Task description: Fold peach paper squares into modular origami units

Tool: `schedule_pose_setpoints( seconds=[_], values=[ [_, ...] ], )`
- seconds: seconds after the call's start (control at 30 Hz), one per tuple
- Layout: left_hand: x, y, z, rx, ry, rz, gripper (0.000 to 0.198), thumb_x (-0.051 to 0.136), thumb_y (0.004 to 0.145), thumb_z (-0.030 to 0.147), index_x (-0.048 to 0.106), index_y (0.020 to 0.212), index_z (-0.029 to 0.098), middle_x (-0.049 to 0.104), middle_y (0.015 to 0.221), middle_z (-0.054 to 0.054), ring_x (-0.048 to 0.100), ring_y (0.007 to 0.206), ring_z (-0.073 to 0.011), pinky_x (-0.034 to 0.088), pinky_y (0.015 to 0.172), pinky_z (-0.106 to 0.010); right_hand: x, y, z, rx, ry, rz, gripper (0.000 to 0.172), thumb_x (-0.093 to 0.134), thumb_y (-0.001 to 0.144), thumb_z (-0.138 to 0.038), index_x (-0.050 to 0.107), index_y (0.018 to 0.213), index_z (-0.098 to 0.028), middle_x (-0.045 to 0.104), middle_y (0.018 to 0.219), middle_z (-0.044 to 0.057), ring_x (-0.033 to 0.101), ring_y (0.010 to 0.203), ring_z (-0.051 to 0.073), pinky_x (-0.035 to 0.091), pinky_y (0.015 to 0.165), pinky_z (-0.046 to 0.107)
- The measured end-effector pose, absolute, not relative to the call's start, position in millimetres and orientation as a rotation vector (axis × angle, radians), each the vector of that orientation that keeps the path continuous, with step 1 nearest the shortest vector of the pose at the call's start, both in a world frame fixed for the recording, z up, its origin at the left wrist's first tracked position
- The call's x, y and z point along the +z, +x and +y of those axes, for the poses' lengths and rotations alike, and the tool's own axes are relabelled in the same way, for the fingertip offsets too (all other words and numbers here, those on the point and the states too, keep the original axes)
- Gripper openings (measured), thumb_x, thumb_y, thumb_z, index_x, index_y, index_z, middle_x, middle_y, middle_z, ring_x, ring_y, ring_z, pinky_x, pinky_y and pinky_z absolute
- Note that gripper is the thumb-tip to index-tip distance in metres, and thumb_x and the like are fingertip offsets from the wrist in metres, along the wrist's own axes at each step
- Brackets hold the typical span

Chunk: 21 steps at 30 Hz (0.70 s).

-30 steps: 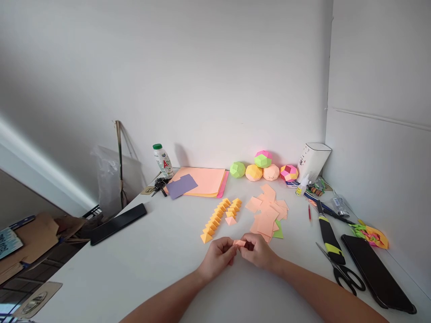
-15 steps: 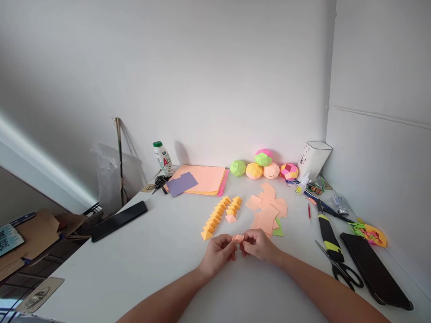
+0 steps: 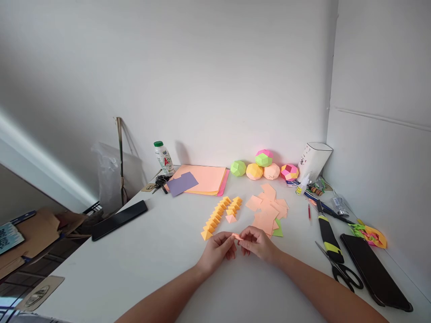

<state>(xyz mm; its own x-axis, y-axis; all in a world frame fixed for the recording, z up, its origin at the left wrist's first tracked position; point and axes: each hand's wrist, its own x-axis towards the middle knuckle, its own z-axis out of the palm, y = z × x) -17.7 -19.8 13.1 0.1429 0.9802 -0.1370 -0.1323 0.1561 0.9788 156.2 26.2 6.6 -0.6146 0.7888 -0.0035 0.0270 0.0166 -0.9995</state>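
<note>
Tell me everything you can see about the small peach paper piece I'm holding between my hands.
The peach paper piece is small, thin and matte. It looks folded into a narrow strip, though its creases are too small to make out. It is held roughly level over the white table, pinched at its ends by the fingertips of the left hand and the right hand, which hide much of it.

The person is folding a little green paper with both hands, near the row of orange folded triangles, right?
Not quite. The little paper pinched between the left hand and right hand is peach, not green, as the head view shows. It is held with both hands, near the row of orange folded triangles.
</note>
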Motion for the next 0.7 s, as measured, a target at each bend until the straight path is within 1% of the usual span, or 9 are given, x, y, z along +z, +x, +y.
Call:
schedule_pose_setpoints(
  seconds=[0.1,0.2,0.33,0.4,0.57,0.7],
  values=[
    [15,-18,-20,1.052,1.074,1.064,0.037,0.054,0.079,0.051,0.059,0.077,0.015,0.057,0.056,0.001,0.053,0.048,-0.0112,0.040,0.050,-0.023,3,155,24,1.571,-0.817,-1.758,0.024,0.065,0.076,-0.039,0.057,0.075,-0.017,0.058,0.069,-0.001,0.058,0.055,0.012,0.048,0.054,0.026],
    [16,-19,-20,1.018,1.117,1.085,0.036,0.054,0.080,0.051,0.058,0.074,0.015,0.056,0.051,0.002,0.051,0.048,-0.0112,0.040,0.052,-0.023,2,154,22,1.463,-0.772,-1.813,0.020,0.066,0.075,-0.035,0.061,0.072,-0.016,0.058,0.077,0.001,0.057,0.054,0.010,0.048,0.053,0.026],
    [18,-19,-20,1.000,1.149,1.109,0.035,0.052,0.081,0.050,0.059,0.077,0.015,0.054,0.051,0.003,0.049,0.049,-0.0110,0.038,0.053,-0.023,-1,153,23,1.410,-0.765,-1.836,0.018,0.067,0.074,-0.035,0.066,0.073,-0.017,0.059,0.078,0.002,0.057,0.052,0.010,0.048,0.050,0.025],
    [20,-18,-21,0.995,1.173,1.094,0.034,0.051,0.082,0.049,0.059,0.079,0.016,0.052,0.054,0.003,0.048,0.050,-0.0106,0.038,0.053,-0.023,-4,153,24,1.392,-0.766,-1.840,0.020,0.065,0.075,-0.037,0.068,0.074,-0.017,0.060,0.078,0.003,0.056,0.051,0.010,0.048,0.048,0.025],
    [29,-17,-25,0.964,1.303,1.013,0.033,0.047,0.085,0.047,0.056,0.077,0.017,0.054,0.069,0.001,0.043,0.054,-0.0090,0.035,0.054,-0.022,-7,153,24,1.351,-0.749,-1.848,0.024,0.062,0.078,-0.041,0.070,0.075,-0.019,0.059,0.075,0.004,0.056,0.051,0.012,0.049,0.048,0.027],
    [33,-17,-26,0.944,1.347,1.023,0.033,0.044,0.086,0.048,0.057,0.083,0.018,0.054,0.068,0.000,0.040,0.052,-0.0092,0.034,0.052,-0.022,0,153,22,1.351,-0.758,-1.852,0.024,0.059,0.081,-0.041,0.068,0.079,-0.019,0.060,0.078,0.004,0.056,0.054,0.012,0.049,0.052,0.028]
  ],
)
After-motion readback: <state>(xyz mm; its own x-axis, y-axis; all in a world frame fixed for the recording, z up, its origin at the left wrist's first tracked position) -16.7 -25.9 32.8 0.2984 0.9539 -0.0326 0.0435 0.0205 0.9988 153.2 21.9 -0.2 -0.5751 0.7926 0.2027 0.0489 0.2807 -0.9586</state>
